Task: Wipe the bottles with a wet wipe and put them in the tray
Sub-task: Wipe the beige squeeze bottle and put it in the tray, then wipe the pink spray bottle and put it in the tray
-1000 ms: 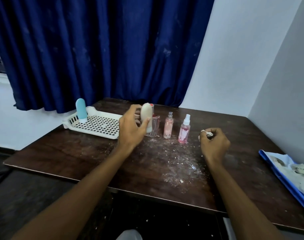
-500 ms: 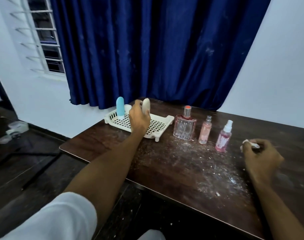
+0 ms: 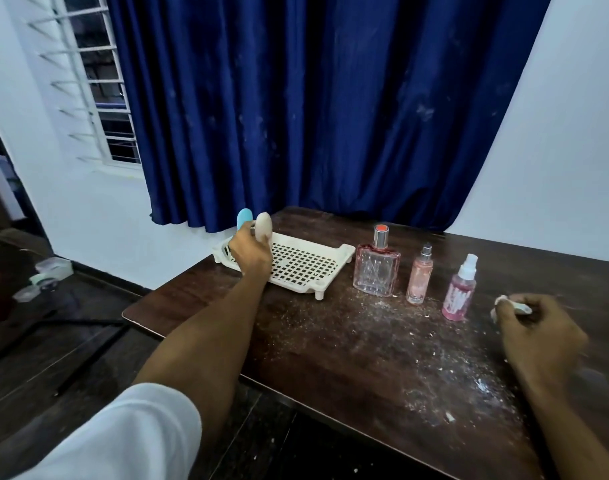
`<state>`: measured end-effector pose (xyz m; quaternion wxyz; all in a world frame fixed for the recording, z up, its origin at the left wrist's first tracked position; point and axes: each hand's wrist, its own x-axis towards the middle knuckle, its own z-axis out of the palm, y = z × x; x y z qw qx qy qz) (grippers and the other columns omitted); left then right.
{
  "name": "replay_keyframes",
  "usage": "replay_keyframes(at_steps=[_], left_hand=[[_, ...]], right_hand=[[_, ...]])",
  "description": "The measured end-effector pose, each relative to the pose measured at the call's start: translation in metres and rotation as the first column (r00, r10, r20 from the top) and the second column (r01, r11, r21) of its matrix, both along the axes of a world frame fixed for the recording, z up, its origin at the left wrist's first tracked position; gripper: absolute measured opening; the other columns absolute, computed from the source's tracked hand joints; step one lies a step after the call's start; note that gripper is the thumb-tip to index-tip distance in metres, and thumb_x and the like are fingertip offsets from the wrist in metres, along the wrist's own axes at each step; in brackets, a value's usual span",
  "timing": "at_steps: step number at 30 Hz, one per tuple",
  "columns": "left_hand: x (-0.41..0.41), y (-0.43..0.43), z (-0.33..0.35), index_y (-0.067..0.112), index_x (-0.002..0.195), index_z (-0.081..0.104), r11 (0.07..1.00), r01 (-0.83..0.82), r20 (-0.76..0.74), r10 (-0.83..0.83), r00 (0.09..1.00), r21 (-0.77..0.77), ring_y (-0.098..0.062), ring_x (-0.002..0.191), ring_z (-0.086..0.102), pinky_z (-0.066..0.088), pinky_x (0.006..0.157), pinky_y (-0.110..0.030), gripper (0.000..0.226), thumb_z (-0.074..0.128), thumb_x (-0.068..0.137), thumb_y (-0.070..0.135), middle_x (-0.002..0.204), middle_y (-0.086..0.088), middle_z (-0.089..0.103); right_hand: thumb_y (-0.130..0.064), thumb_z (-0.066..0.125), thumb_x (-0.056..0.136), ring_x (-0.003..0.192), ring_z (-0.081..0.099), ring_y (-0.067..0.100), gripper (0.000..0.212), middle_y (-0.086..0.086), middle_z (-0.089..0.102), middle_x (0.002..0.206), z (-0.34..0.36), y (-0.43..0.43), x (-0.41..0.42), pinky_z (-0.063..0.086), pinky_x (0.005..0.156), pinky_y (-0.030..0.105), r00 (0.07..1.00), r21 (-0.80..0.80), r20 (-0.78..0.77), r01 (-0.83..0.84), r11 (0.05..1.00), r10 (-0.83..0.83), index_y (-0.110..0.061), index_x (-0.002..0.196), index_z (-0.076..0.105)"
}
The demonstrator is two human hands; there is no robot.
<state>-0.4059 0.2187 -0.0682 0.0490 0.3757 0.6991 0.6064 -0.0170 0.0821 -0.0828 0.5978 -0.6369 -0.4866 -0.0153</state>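
Observation:
My left hand (image 3: 250, 252) grips a cream rounded bottle (image 3: 263, 226) upright over the left end of the white slotted tray (image 3: 306, 268). A light blue bottle (image 3: 243, 218) stands in the tray just behind that hand, partly hidden. On the table to the right of the tray stand a square clear perfume bottle (image 3: 376, 265), a slim pink spray bottle (image 3: 420, 277) and a pink spray bottle with a white nozzle (image 3: 459, 292). My right hand (image 3: 535, 332) rests on the table at the right and pinches a crumpled white wet wipe (image 3: 512, 306).
The dark wooden table (image 3: 348, 358) is scattered with white crumbs and dust in the middle. A blue curtain (image 3: 313, 109) hangs behind it. On the floor at the left lie plastic containers (image 3: 46, 275). The table's left edge runs close beside the tray.
My left hand has carried the cream bottle leftward from beside the perfume bottle to the tray's left end. The view has swung left. My right hand has stayed holding the wipe.

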Motion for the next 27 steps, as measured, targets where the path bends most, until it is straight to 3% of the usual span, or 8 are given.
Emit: replay_keyframes(at_steps=[5, 10, 13, 19, 27], left_hand=[[-0.006, 0.006, -0.004, 0.009, 0.122, 0.065, 1.0, -0.012, -0.012, 0.012, 1.0, 0.009, -0.026, 0.106, 0.063, 0.045, 0.098, -0.03, 0.03, 0.064, 0.092, 0.008, 0.115, -0.012, 0.07], [-0.013, 0.008, -0.013, 0.006, 0.118, 0.065, 1.0, -0.001, 0.002, 0.001, 1.0, 0.031, -0.016, 0.096, 0.06, 0.041, 0.086, -0.02, 0.028, 0.067, 0.091, 0.007, 0.111, -0.011, 0.069], [-0.014, 0.009, -0.013, 0.006, 0.118, 0.065, 1.0, 0.009, 0.007, -0.009, 1.0, 0.03, -0.012, 0.094, 0.056, 0.039, 0.084, -0.019, 0.027, 0.067, 0.091, 0.008, 0.112, -0.009, 0.069], [-0.013, 0.006, -0.014, 0.006, 0.121, 0.062, 0.999, 0.025, 0.004, -0.025, 1.0, 0.027, -0.021, 0.103, 0.064, 0.049, 0.095, -0.029, 0.032, 0.069, 0.091, 0.013, 0.112, -0.01, 0.069], [-0.015, 0.005, -0.015, 0.005, 0.116, 0.063, 0.999, 0.047, 0.057, -0.048, 0.997, 0.018, -0.015, 0.093, 0.065, 0.054, 0.084, -0.023, 0.03, 0.073, 0.087, 0.008, 0.108, -0.008, 0.07]], right_hand=[[-0.018, 0.071, 0.084, 0.077, 0.064, 0.027, 0.006, 0.01, 0.07, 0.085, 0.0, -0.001, 0.0, 0.05, 0.083, 0.04, 1.0, -0.01, 0.008, 0.0, 1.0, 0.0, -0.014, 0.087, 0.068], [-0.024, 0.069, 0.085, 0.077, 0.067, 0.024, 0.01, 0.007, 0.071, 0.082, -0.005, 0.004, 0.003, 0.05, 0.084, 0.035, 1.0, -0.017, -0.011, 0.0, 1.0, -0.001, -0.015, 0.086, 0.068], [-0.025, 0.069, 0.085, 0.078, 0.067, 0.026, 0.01, 0.007, 0.071, 0.083, -0.006, 0.005, 0.003, 0.053, 0.084, 0.039, 1.0, -0.017, -0.001, 0.014, 1.0, -0.014, -0.015, 0.087, 0.068], [-0.024, 0.07, 0.085, 0.077, 0.067, 0.026, 0.01, 0.008, 0.072, 0.083, -0.006, 0.005, 0.004, 0.05, 0.084, 0.036, 1.0, -0.016, -0.007, 0.013, 1.0, -0.013, -0.014, 0.087, 0.068], [-0.022, 0.07, 0.085, 0.076, 0.065, 0.025, 0.008, 0.008, 0.071, 0.083, -0.003, 0.002, 0.002, 0.046, 0.079, 0.029, 1.0, -0.025, -0.002, 0.01, 1.0, -0.01, -0.015, 0.087, 0.068]])
